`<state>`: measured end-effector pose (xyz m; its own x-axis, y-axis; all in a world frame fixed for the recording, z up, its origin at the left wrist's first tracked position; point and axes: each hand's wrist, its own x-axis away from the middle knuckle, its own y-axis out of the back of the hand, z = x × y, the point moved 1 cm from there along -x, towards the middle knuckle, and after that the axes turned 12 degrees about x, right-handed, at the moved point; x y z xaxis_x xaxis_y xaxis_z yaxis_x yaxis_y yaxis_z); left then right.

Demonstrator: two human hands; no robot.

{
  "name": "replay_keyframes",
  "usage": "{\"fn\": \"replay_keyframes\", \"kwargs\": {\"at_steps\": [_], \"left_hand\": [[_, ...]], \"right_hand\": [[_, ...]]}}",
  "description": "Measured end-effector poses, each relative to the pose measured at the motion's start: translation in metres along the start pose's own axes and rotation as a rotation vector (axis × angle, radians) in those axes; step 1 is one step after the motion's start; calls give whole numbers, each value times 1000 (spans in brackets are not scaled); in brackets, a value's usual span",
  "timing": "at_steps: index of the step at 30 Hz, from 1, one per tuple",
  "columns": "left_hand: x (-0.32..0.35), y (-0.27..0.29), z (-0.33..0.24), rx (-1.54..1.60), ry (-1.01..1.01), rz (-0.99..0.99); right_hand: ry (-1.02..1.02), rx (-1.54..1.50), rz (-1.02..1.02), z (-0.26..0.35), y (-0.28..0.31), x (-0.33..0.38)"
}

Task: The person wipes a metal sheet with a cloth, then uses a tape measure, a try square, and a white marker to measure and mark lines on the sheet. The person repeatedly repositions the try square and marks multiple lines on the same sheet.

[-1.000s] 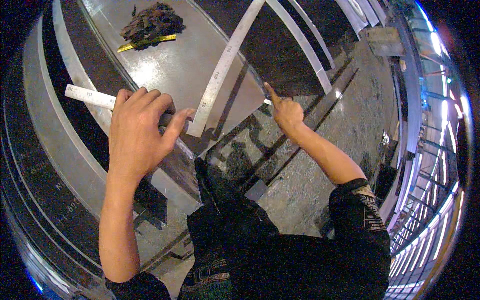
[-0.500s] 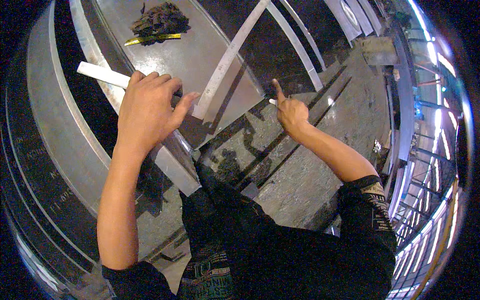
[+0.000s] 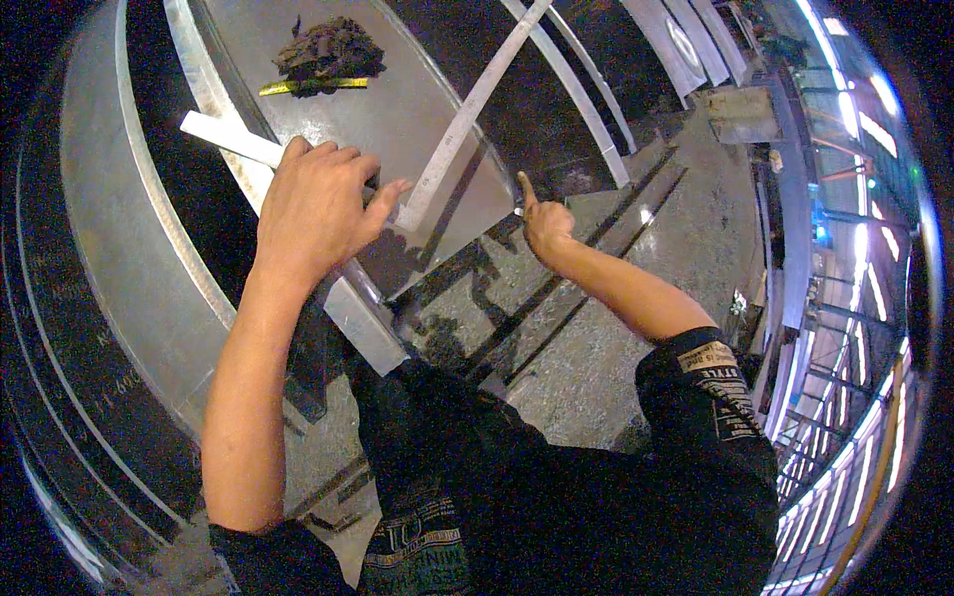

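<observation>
My left hand (image 3: 323, 204) is curled over a steel square, its thumb stretched out apart from the fingers. One pale arm of the square (image 3: 224, 136) sticks out to the left. A long marked arm (image 3: 467, 114) runs away to the far right across the grey metal plate (image 3: 373, 129); the part under my palm is hidden. At the plate's near right corner is my right hand (image 3: 547, 226), index finger stretched forward and the other fingers curled. A small white tip, like chalk, shows beside those curled fingers; most of it is hidden.
On the plate lies a dark, crumpled bundle (image 3: 333, 48) beside a yellow tape strip (image 3: 313, 85). Curved metal strips (image 3: 586, 99) stand at the far right, with more long curved plates (image 3: 94, 199) at the left. A flat bar end (image 3: 368, 320) juts toward me over the stained floor (image 3: 586, 368).
My right hand has moved left, closer to the plate's corner. The view has shifted slightly, and my left hand stays on the square.
</observation>
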<state>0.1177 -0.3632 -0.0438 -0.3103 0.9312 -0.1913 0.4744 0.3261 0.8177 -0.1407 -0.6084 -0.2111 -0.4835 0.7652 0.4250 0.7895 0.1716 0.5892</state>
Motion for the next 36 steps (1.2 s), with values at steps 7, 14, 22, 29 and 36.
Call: {"fn": "replay_keyframes", "kwargs": {"at_steps": [7,14,22,29,36], "left_hand": [[1,0,0,13,-2,-2],[4,0,5,31,-29,-56],[2,0,0,29,-3,-28],[3,3,-3,24,9,35],[-8,18,7,150,-62,321]], "right_hand": [[54,71,-53,-71,74,56],[12,212,-136,-113,129,98],[-169,-263,-641,-143,152,80],[-259,-426,-594,-131,133,63],[-264,-836,-676,-178,152,82]]}}
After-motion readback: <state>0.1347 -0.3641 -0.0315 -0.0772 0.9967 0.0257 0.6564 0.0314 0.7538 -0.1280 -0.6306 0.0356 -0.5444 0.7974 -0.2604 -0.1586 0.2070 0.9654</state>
